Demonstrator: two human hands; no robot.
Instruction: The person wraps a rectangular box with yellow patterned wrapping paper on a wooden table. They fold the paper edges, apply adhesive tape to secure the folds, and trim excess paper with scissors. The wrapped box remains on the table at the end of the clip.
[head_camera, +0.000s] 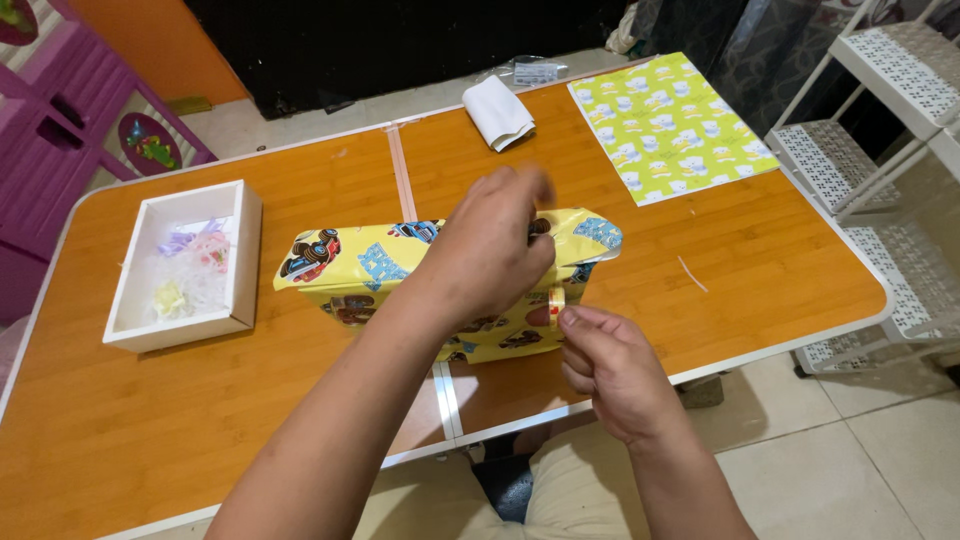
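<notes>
At the middle of the orange table (250, 400), a box wrapped in yellow cartoon-print paper (370, 270) stands on its long edge, just beside the table's centre seam.

Wrapping state: the paper already covers the visible long face and the left end looks folded in. The right end is not closed; a flap of paper (590, 235) sticks up and curls outward at the top right corner. Judged: main wrap done, right end fold and taping still open.

Left hand (490, 250): lies over the top right part of the parcel, fingers bent and pinched near the upper edge. Blurred by motion; what they pinch, paper or a strip of tape, I cannot tell.

Right hand (615, 365): at the near right corner of the parcel, thumb and forefinger closed on a small roll of tape (556, 298), held upright and touching or just beside the paper.

Surroundings: white open box (245, 250) with pale ribbon bows (190, 265) inside, well apart to the left. Folded white cloth (497, 110) at the far edge. Spare sheet of green patterned paper (670, 125) far right, lying flat. A short white strip (691, 274) lies on the table right of the parcel. White rack (880, 130) off the right side.
</notes>
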